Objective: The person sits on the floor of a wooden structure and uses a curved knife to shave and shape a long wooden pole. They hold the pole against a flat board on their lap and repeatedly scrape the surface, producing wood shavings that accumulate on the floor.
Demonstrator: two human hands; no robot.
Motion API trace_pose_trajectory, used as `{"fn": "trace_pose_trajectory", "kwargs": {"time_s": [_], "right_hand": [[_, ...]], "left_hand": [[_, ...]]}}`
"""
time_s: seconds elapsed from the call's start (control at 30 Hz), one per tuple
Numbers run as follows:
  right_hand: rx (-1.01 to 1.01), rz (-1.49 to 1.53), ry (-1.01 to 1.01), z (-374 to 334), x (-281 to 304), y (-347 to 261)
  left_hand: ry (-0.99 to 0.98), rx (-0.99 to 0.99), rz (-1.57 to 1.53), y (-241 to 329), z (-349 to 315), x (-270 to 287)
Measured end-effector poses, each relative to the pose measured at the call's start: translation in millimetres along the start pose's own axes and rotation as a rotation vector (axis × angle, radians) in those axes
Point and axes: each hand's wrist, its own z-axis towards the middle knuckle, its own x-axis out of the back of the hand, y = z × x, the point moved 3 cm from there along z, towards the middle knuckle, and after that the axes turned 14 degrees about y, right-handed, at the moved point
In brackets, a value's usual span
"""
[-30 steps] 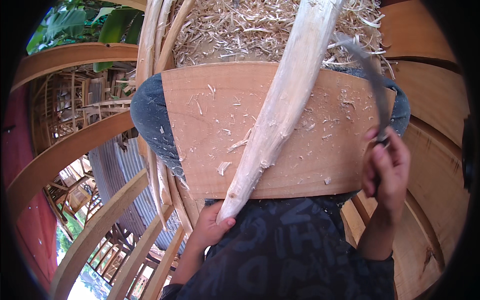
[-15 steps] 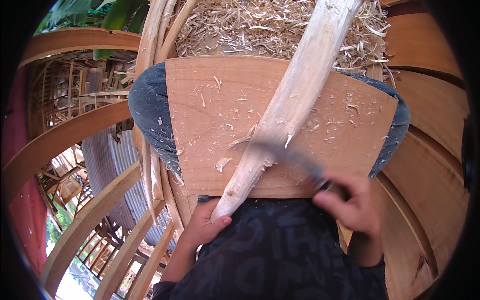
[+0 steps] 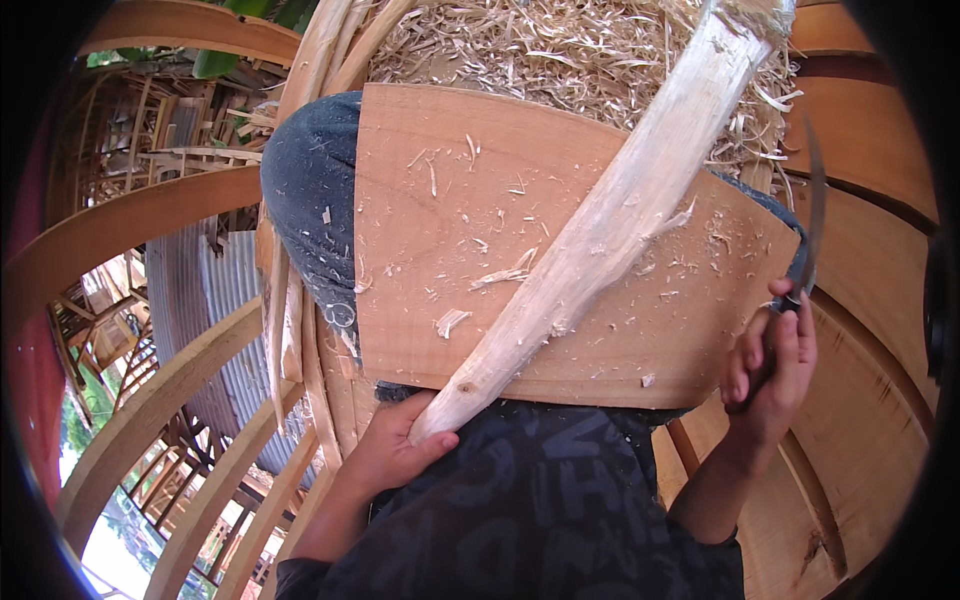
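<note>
A long, pale, bark-stripped branch [image 3: 600, 230] slants across the wooden board [image 3: 430, 290] on my lap, its far end over the shavings. My left hand [image 3: 397, 445] is closed round its near end by my waist. At the right edge of the board, apart from the branch, my right hand [image 3: 772, 365] grips a knife [image 3: 815, 215] by its dark handle. The long, slightly curved blade points up and away from me. A curled sliver stands out from the right side of the branch, and loose chips lie on the board.
Wood shavings [image 3: 520, 55] heap up beyond the board. Curved timber ribs [image 3: 170, 430] with open gaps run along the left, showing corrugated sheet [image 3: 235, 330] below. Wide planks [image 3: 860, 350] form the right side. Long wooden strips [image 3: 315, 60] stand by my left knee.
My right hand has moved right with the knife, off the branch, and the blade has turned upward. The branch's far end has shifted right, and its near end stays in my left hand.
</note>
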Motion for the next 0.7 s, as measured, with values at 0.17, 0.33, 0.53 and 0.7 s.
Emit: {"fn": "trace_pose_trajectory", "kwargs": {"time_s": [0.17, 0.33, 0.53, 0.7], "right_hand": [[0.021, -0.446, -0.685, -21, -6, 6], [-0.141, -0.48, -0.417, -20, -9, 12], [0.081, -0.594, -0.879, -31, -13, 24], [-0.005, -0.152, -0.102, 3, 9, 1]], "left_hand": [[0.003, -0.006, 0.044, 4, 2, 1], [0.032, -0.015, 0.067, 10, 4, -1], [0.009, -0.005, 0.057, 7, 5, 0], [0.001, 0.01, 0.044, 8, 5, 0]]}}
